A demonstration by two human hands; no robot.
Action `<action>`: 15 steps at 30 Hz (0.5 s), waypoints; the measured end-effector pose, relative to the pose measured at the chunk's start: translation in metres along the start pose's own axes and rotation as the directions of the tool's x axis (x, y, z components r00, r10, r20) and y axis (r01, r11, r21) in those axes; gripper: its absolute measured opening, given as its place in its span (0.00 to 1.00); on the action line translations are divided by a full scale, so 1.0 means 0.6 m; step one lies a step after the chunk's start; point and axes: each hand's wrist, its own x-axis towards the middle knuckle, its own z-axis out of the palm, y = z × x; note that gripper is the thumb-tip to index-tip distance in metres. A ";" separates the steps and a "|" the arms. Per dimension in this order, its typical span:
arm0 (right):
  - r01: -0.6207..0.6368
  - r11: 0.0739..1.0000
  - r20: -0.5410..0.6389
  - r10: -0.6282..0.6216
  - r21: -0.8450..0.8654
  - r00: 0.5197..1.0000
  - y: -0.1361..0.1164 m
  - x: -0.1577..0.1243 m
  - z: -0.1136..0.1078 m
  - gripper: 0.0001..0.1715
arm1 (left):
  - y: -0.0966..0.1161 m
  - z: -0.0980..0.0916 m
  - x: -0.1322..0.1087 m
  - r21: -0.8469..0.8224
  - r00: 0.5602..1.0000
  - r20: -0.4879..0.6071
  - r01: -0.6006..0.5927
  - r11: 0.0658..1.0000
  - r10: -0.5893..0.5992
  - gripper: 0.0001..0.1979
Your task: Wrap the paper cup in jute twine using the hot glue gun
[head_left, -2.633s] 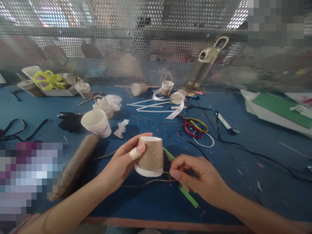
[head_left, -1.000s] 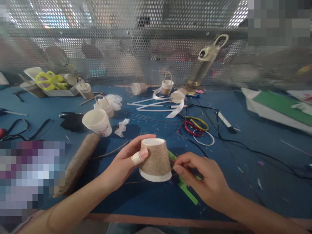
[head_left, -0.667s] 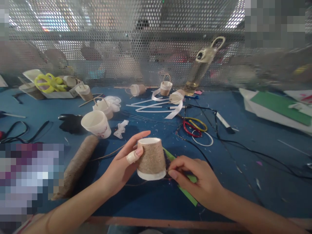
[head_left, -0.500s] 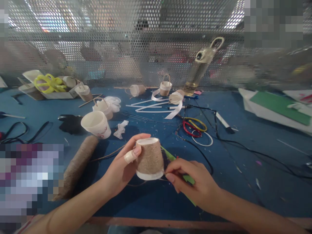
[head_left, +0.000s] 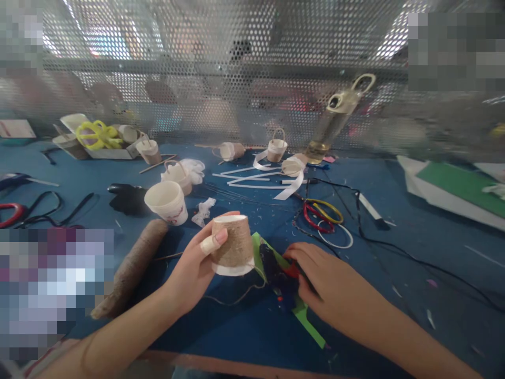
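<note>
My left hand grips an upside-down paper cup wrapped in brown twine, thumb with a white bandage on its side. A loose twine tail hangs from the cup down to the blue table. My right hand lies low on the table to the right, fingers curled onto a dark blue and red tool that rests on a green strip. Whether the fingers have closed around it is hidden.
A twine roll lies left of the cup. Behind stand a plain white cup, small twine baskets, white ribbon strips, coloured rings, a marker, black cables, yellow scissors and a bottle against the mesh wall.
My right hand let go of the twine at the cup's rim and dropped right onto the dark tool. The left hand raised the cup a little leftward. The view shifted slightly.
</note>
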 end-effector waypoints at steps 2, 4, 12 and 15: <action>0.004 1.000 0.065 -0.004 0.001 0.998 0.000 -0.005 -0.003 0.24 | -0.001 -0.002 0.001 -0.017 1.000 -0.005 0.007 1.000 -0.007 0.25; -0.009 1.000 0.132 0.005 0.025 0.991 -0.005 -0.010 -0.006 0.26 | -0.001 -0.004 0.001 -0.047 1.000 -0.014 0.015 0.999 -0.016 0.24; -0.049 0.999 0.127 0.050 -0.011 0.991 -0.015 -0.005 0.002 0.20 | 0.001 0.002 0.000 -0.093 1.000 0.003 -0.021 0.995 0.021 0.24; -0.056 0.998 0.101 0.057 -0.008 0.993 -0.014 -0.005 0.004 0.20 | 0.003 0.005 0.002 -0.132 1.000 -0.010 -0.002 0.991 0.000 0.23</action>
